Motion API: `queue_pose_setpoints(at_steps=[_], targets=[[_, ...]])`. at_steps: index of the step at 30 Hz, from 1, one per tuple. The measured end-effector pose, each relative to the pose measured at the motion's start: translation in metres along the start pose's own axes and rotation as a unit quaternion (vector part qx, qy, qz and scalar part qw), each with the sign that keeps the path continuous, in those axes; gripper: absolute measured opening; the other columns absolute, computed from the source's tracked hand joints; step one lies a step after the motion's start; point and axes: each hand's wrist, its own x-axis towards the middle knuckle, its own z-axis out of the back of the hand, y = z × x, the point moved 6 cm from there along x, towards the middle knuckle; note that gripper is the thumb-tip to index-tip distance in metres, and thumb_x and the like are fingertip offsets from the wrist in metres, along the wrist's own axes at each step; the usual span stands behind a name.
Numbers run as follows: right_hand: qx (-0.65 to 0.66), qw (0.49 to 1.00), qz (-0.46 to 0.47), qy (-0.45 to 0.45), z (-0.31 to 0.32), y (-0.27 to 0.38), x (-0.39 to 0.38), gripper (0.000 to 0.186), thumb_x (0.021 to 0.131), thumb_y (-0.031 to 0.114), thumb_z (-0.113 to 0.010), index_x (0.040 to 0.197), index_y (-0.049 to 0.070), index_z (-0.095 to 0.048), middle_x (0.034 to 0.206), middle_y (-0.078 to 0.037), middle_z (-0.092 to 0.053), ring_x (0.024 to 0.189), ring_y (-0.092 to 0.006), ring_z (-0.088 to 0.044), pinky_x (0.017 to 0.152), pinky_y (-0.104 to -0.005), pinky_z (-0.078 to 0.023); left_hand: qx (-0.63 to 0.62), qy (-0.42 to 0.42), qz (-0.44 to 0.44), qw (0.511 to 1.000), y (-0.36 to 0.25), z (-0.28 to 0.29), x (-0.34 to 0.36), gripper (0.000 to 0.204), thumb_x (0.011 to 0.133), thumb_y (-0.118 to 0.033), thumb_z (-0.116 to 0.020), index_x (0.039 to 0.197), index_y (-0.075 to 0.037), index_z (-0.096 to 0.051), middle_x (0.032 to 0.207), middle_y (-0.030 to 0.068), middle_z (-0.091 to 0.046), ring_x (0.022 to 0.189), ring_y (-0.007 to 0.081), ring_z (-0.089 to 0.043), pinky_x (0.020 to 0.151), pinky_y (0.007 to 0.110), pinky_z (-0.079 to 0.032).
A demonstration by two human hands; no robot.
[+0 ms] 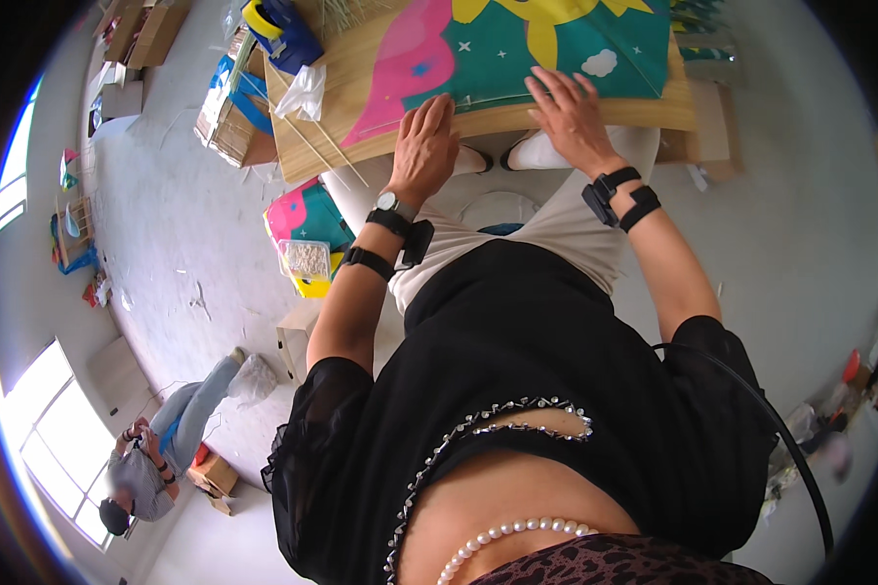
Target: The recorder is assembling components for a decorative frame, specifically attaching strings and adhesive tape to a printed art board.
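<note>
A colourful kite sheet [517, 49], teal with pink and yellow shapes, lies flat on a wooden table [356, 136]. My left hand [424, 141] rests palm down at the sheet's near edge, fingers together. My right hand [568, 112] presses flat on the sheet's teal part, fingers spread. Neither hand holds anything. Both wrists carry black straps. Thin bamboo sticks [322, 146] lie on the table left of my left hand.
A clear plastic bag [304, 93] and a blue-and-yellow tape dispenser [278, 24] sit at the table's left. Below the table lie another kite [307, 219] and a clear box [305, 258]. Cardboard boxes [229, 122] stand left. A person [156, 458] sits by the window.
</note>
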Motion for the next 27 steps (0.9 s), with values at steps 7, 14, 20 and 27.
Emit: queue_pose_setpoints(at_steps=[7, 14, 20, 27], targets=[[-0.047, 0.990, -0.131, 0.006, 0.023, -0.045, -0.050, 0.053, 0.100, 0.033, -0.062, 0.148, 0.013, -0.051, 0.150, -0.005, -0.049, 0.135, -0.0243, -0.046, 0.117, -0.0513, -0.028, -0.006, 0.007, 0.039, 0.999, -0.003, -0.001, -0.015, 0.065, 0.093, -0.015, -0.064, 0.152, 0.000, -0.042, 0.160, 0.0149, -0.038, 0.149, 0.0310, -0.035, 0.123, 0.049, -0.025], [-0.073, 0.988, -0.129, 0.034, 0.013, -0.051, -0.061, 0.054, 0.100, 0.035, -0.062, 0.151, 0.021, -0.050, 0.153, -0.003, -0.047, 0.136, -0.0237, -0.045, 0.118, -0.0539, -0.026, -0.005, 0.034, 0.063, 0.997, 0.002, -0.011, -0.023, 0.067, 0.095, -0.017, -0.063, 0.155, -0.003, -0.039, 0.164, 0.0132, -0.034, 0.153, 0.0286, -0.030, 0.125, 0.049, -0.021], [-0.096, 0.986, -0.120, 0.056, 0.014, -0.059, -0.063, 0.058, 0.099, 0.037, -0.063, 0.153, 0.021, -0.047, 0.153, -0.003, -0.046, 0.137, -0.0233, -0.044, 0.119, -0.0554, -0.024, 0.000, 0.037, 0.072, 0.997, -0.002, -0.015, -0.022, 0.069, 0.093, -0.018, -0.065, 0.155, -0.003, -0.039, 0.164, 0.0118, -0.034, 0.153, 0.0273, -0.030, 0.125, 0.048, -0.021], [-0.076, 0.990, -0.109, 0.038, 0.009, -0.033, -0.043, 0.063, 0.097, 0.044, -0.064, 0.152, 0.018, -0.046, 0.152, -0.005, -0.048, 0.136, -0.0274, -0.044, 0.116, -0.0578, -0.027, 0.008, 0.049, 0.078, 0.996, 0.002, -0.002, -0.027, 0.074, 0.089, -0.016, -0.066, 0.156, -0.004, -0.038, 0.164, 0.0136, -0.033, 0.153, 0.0279, -0.029, 0.126, 0.048, -0.021]])
